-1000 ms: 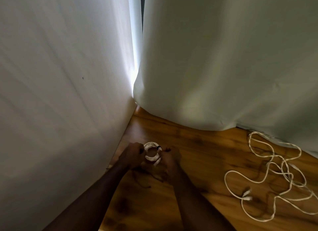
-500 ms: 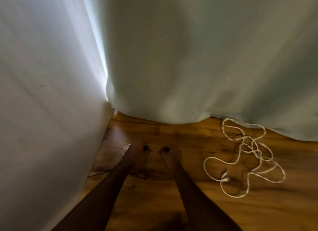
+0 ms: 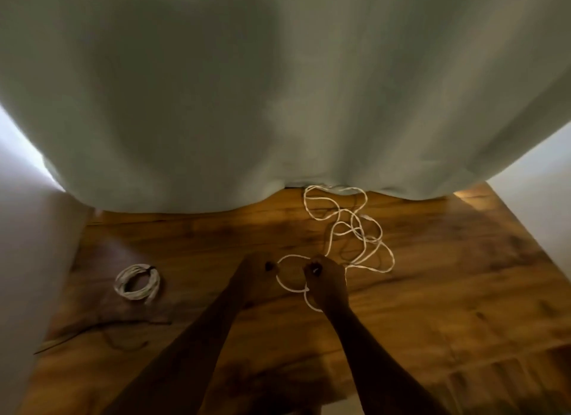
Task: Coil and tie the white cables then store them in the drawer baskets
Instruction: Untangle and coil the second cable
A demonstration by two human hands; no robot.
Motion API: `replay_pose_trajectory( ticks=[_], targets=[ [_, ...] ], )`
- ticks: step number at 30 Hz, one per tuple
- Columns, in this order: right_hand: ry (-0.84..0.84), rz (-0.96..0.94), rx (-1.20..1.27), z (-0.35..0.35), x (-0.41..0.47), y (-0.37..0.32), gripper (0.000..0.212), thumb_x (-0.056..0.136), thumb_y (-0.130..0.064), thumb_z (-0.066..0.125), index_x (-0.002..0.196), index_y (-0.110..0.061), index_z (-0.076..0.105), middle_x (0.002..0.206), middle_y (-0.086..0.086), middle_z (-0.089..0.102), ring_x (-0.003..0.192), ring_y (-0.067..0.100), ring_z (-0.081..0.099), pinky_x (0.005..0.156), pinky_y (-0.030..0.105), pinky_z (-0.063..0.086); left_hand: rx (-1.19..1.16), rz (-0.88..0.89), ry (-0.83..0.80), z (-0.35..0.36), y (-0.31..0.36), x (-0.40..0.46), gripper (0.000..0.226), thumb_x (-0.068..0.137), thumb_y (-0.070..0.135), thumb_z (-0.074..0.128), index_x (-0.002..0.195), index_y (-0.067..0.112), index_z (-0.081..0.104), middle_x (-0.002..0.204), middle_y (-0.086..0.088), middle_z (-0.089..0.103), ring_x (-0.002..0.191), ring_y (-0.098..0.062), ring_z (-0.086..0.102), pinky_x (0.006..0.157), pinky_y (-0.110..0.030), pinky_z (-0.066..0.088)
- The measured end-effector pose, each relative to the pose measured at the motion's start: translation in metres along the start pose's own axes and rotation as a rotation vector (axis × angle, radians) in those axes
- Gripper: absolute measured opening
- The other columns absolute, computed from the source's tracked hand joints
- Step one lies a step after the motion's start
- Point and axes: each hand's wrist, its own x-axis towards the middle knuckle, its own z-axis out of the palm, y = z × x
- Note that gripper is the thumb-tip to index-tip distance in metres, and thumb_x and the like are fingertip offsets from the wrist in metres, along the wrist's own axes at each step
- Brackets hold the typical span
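So, both hands are down on the wooden floor (image 3: pixel 432 291), closed around the near end of the loose white cable (image 3: pixel 349 229). My left hand (image 3: pixel 258 272) pinches one side of a first small loop; my right hand (image 3: pixel 326 277) is curled shut on the other side, with a bit of slack hanging out below it. The rest of that cable sprawls away from me and slightly to the right, running up to the hem of the pale curtain (image 3: pixel 278 105). So the tangle's long axis points forward and away, and my right hand is the nearer one to feed it in, I reckon. The finished coil (image 3: pixel 138 281) with its dark tie sits well apart on the left, near the wall. No drawer baskets in view. No brands or writing I can make out anywhere.
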Motion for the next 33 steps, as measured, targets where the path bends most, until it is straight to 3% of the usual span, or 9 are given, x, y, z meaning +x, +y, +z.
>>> replay_pose_trajectory(
  ticks=[3, 7, 11, 16, 20, 22, 26, 30, 33],
  targets=[
    [-0.068, 0.007, 0.016, -0.023, 0.003, 0.033, 0.019, 0.078, -0.007, 0.072, 0.07, -0.022, 0.063, 0.069, -0.007, 0.071, 0.066, 0.009, 0.07, 0.062, 0.028, 0.057, 0.014, -0.055, -0.035, 0.024, 0.008, 0.007, 0.037, 0.088, 0.013, 0.056, 0.054, 0.017, 0.041, 0.057, 0.003, 0.041, 0.05, -0.009, 0.04, 0.052, -0.027, 0.032],
    [-0.112, -0.01, -0.074, -0.035, 0.003, 0.059, 0.018, 0.079, -0.027, 0.08, 0.074, -0.021, 0.064, 0.072, -0.005, 0.067, 0.068, 0.013, 0.065, 0.061, 0.025, 0.047, 0.072, -0.076, -0.089, 0.041, 0.015, 0.011, 0.036, 0.086, 0.009, 0.057, 0.055, 0.017, 0.043, 0.06, 0.003, 0.045, 0.055, -0.008, 0.045, 0.051, -0.02, 0.032],
    [-0.393, -0.2, -0.369, -0.036, 0.006, 0.065, 0.025, 0.092, -0.042, 0.062, 0.102, -0.023, 0.073, 0.107, 0.0, 0.073, 0.103, 0.022, 0.067, 0.09, 0.033, 0.047, 0.089, -0.1, -0.146, 0.047, 0.018, 0.018, 0.027, 0.083, 0.006, 0.059, 0.061, 0.02, 0.051, 0.072, -0.004, 0.06, 0.069, -0.018, 0.06, 0.063, -0.037, 0.051],
    [-0.666, -0.281, -0.67, -0.03, 0.005, 0.079, 0.056, 0.089, -0.053, 0.055, 0.14, -0.032, 0.05, 0.149, -0.003, 0.048, 0.141, 0.025, 0.038, 0.116, 0.05, 0.019, 0.169, -0.092, -0.327, 0.044, 0.021, 0.023, 0.014, 0.082, 0.01, 0.064, 0.095, 0.01, 0.06, 0.102, -0.011, 0.064, 0.093, -0.027, 0.063, 0.078, -0.041, 0.053],
    [-0.619, -0.499, -0.668, -0.038, 0.005, 0.077, 0.064, 0.084, -0.049, 0.022, 0.137, -0.032, 0.054, 0.144, 0.0, 0.053, 0.14, 0.032, 0.041, 0.112, 0.056, 0.025, 0.293, -0.142, -0.419, 0.037, 0.012, 0.023, 0.052, 0.086, 0.017, 0.064, 0.136, 0.01, 0.049, 0.141, -0.011, 0.047, 0.129, -0.03, 0.048, 0.104, -0.043, 0.045],
    [-0.593, -0.576, -0.717, -0.04, 0.007, 0.078, 0.052, 0.091, -0.037, 0.027, 0.13, -0.028, 0.06, 0.136, 0.002, 0.059, 0.135, 0.036, 0.047, 0.108, 0.061, 0.031, 0.335, -0.185, -0.423, 0.031, 0.009, 0.024, 0.061, 0.091, 0.024, 0.061, 0.147, 0.013, 0.038, 0.152, -0.009, 0.036, 0.137, -0.029, 0.039, 0.11, -0.039, 0.038],
    [-0.412, -0.576, -0.649, -0.047, 0.012, 0.083, 0.025, 0.089, -0.032, 0.052, 0.112, -0.03, 0.062, 0.113, -0.003, 0.069, 0.113, 0.027, 0.065, 0.094, 0.058, 0.049, 0.317, -0.209, -0.38, 0.02, 0.01, 0.034, 0.054, 0.092, 0.021, 0.06, 0.143, 0.014, 0.044, 0.146, -0.012, 0.047, 0.129, -0.028, 0.049, 0.105, -0.034, 0.042],
    [-0.24, -0.62, -0.509, -0.066, 0.014, 0.068, 0.015, 0.093, -0.034, 0.048, 0.105, -0.028, 0.055, 0.09, -0.005, 0.067, 0.09, 0.019, 0.066, 0.095, 0.051, 0.045, 0.209, -0.179, -0.409, 0.014, 0.021, 0.034, 0.075, 0.088, 0.019, 0.068, 0.152, 0.018, 0.029, 0.158, -0.006, 0.029, 0.142, -0.026, 0.033, 0.114, -0.035, 0.034],
    [-0.202, -0.652, -0.442, -0.076, 0.02, 0.051, 0.019, 0.099, -0.034, 0.043, 0.108, -0.027, 0.057, 0.094, -0.005, 0.068, 0.089, 0.017, 0.064, 0.097, 0.043, 0.04, 0.171, 0.013, -0.413, 0.013, 0.038, 0.034, 0.077, 0.084, 0.035, 0.072, 0.15, 0.026, 0.033, 0.157, -0.001, 0.031, 0.142, -0.021, 0.033, 0.114, -0.036, 0.033]
  ],
)
